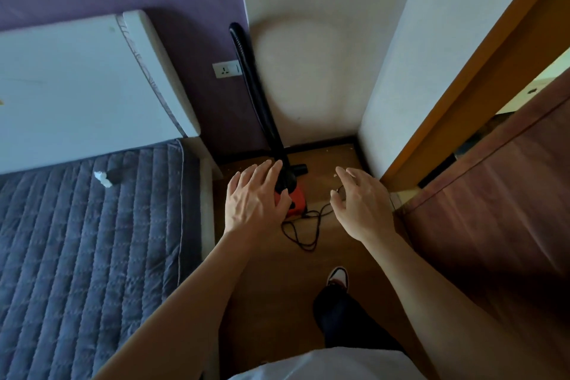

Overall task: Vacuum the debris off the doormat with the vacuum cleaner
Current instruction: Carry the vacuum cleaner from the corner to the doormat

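Note:
A small red vacuum cleaner [296, 200] stands on the wooden floor in the corner, its black hose and tube [256, 89] leaning up against the wall. A black power cord [303, 230] lies in loose loops in front of it. My left hand [254, 198] hovers over the left side of the red body, fingers spread, partly hiding it. My right hand [359, 202] is held to the right of the vacuum, fingers apart, holding nothing. No doormat is in view.
A bed with a grey quilted cover [92, 256] and a white headboard [83, 86] fills the left. A wall socket [226, 69] sits beside the hose. A brown door [493, 225] stands ajar on the right. My foot [337, 276] is on the floor.

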`<state>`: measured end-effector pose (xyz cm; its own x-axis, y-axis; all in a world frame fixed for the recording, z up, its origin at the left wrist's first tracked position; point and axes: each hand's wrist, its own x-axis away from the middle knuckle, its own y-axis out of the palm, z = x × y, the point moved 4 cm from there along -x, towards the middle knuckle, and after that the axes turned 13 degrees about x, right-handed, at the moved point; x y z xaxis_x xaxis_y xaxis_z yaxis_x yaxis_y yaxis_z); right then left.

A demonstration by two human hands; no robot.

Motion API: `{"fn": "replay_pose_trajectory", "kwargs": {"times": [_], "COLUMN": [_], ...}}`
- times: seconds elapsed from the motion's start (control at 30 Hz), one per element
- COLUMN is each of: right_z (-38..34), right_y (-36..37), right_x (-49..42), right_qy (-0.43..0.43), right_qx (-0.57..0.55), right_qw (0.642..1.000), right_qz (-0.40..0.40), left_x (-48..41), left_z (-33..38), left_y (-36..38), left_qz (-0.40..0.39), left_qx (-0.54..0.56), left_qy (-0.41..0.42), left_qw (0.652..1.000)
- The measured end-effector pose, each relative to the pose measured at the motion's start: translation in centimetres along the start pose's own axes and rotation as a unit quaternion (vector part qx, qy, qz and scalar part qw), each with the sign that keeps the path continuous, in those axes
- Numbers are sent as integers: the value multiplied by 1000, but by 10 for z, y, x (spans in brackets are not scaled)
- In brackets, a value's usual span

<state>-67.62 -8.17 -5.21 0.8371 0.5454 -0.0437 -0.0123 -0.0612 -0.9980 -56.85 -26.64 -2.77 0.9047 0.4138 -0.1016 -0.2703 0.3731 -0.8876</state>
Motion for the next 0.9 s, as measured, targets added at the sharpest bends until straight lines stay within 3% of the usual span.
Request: {"fn": "replay_pose_trajectory", "kwargs": {"times": [0.33, 0.63, 0.9], "right_z": [81, 56, 26], "right_y": [5, 25, 25], "right_x": [-144, -221, -287], "right_qy": [-36, -104, -116], "right_qx": [-10, -13, 5], "right_qw": [999, 991, 991], "right_qz": [-39, -77, -71], "left_x": [-137, -181, -227], "left_z": [38, 0, -45], "left_y": [29, 32, 25], "left_qz": [12, 15, 33], "left_qx": [-33, -42, -18], "left_qy": [-59, -133, -149], "left_qw": [998, 990, 988]}}
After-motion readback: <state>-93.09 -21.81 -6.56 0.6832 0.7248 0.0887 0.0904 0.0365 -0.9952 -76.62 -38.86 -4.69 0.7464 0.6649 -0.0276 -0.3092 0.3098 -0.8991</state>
